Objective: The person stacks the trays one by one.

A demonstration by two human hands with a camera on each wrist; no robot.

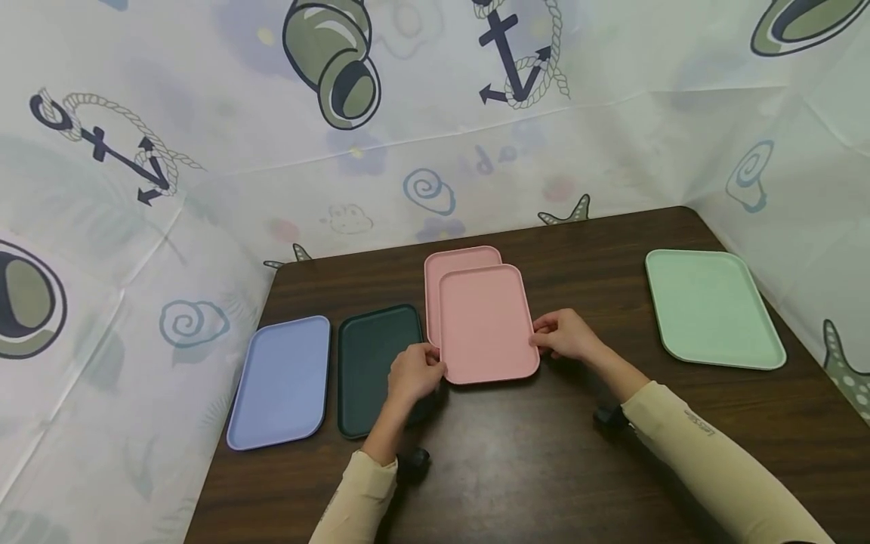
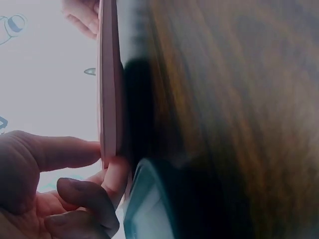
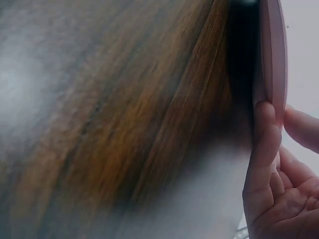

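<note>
Both hands pinch a pink tray (image 1: pixel 485 325) by its two sides, near the front corners. It overlaps a second pink tray (image 1: pixel 465 259), whose back and left edges show behind it. My left hand (image 1: pixel 414 372) has the thumb on top and a finger under the rim, as the left wrist view shows, above the right side of a dark green tray (image 1: pixel 374 363). Across from it, my right hand (image 1: pixel 564 334) grips the right edge between thumb and fingers. In the right wrist view the tray's edge (image 3: pixel 274 55) stands off the wooden surface, with fingertips curled beneath it.
A blue tray (image 1: pixel 282 381) lies left of the dark green one, at the table's left edge. On the far right lies a light green tray (image 1: pixel 714 308). The dark wooden table (image 1: pixel 503 468) meets a patterned cloth (image 1: pixel 421 136) at its back and sides.
</note>
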